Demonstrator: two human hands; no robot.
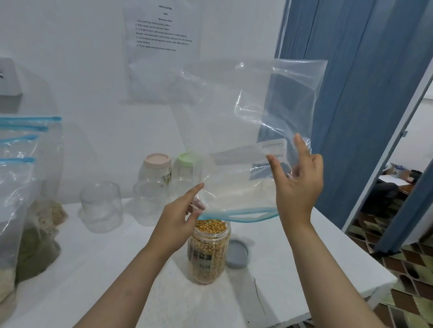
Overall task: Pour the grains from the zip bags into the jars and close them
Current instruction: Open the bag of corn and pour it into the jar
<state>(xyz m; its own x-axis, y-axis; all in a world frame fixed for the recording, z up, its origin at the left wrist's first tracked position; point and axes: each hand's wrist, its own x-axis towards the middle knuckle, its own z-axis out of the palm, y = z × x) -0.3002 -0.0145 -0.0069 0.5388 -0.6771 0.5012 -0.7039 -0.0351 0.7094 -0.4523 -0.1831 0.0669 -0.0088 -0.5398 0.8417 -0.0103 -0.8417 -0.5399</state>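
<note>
You are holding the emptied zip bag (248,130) upside down, its blue zip mouth (237,214) hanging just over the open corn jar (208,250), which stands on the white table (304,285) near the middle of its front part and looks full nearly to the rim. Your left hand (180,222) pinches the mouth at its left end; your right hand (297,185) grips the bag's right side above the zip, with two fingers lifted straight.

What the next move turns on is the grey lid (237,253). It lies flat on the table, just beside the jar on its right and below your right hand, so that hand is the nearer one. I would judge this pour finished: put the bag aside, then lid the jar.

Filled zip bags (0,200) wait by the left edge, and empty clear jars (102,205) stand toward the back.
</note>
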